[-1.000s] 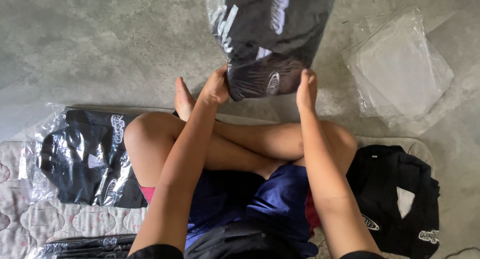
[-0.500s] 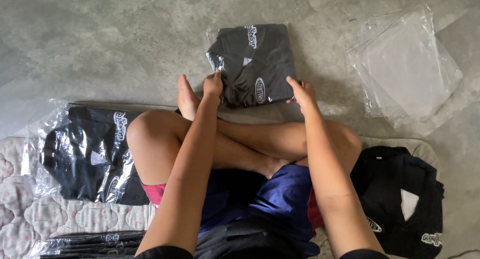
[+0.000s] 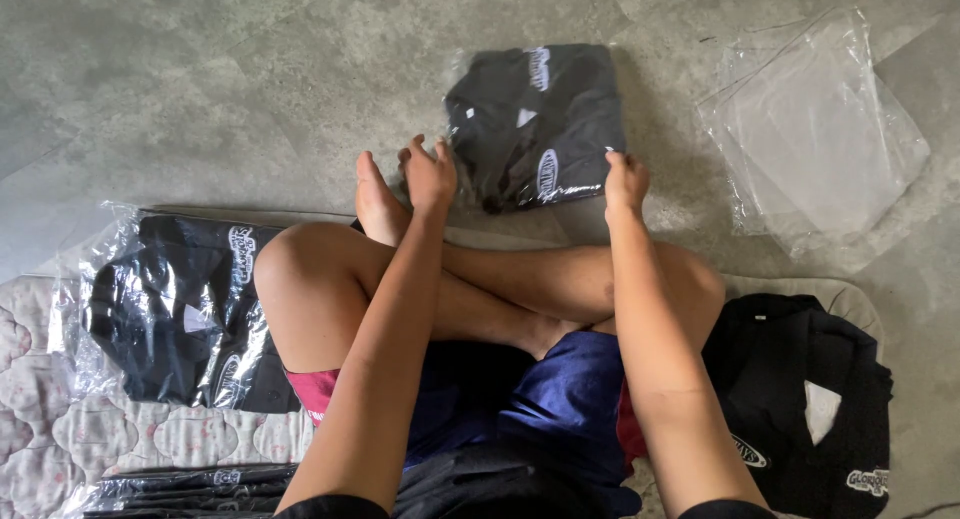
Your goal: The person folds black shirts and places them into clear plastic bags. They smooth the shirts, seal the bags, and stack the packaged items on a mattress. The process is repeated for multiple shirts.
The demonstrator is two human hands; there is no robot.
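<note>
A folded black shirt in a clear plastic bag (image 3: pixel 535 124) lies flat on the grey floor in front of my crossed legs. My left hand (image 3: pixel 428 174) grips the bag's near left corner, fingers curled on the plastic. At the near right corner, my right hand (image 3: pixel 625 179) pinches the plastic edge. Both arms reach forward over my knees.
A stack of empty clear bags (image 3: pixel 815 144) lies on the floor at the right. A bagged black shirt (image 3: pixel 170 314) rests on a quilted mat (image 3: pixel 60 429) at the left, more bagged shirts (image 3: pixel 190 484) below it. An unbagged black shirt (image 3: pixel 810 399) sits at the right.
The bagged shirt was held up off the floor a second ago; it has come down and now lies flat, with both hands lowered to its near corners.
</note>
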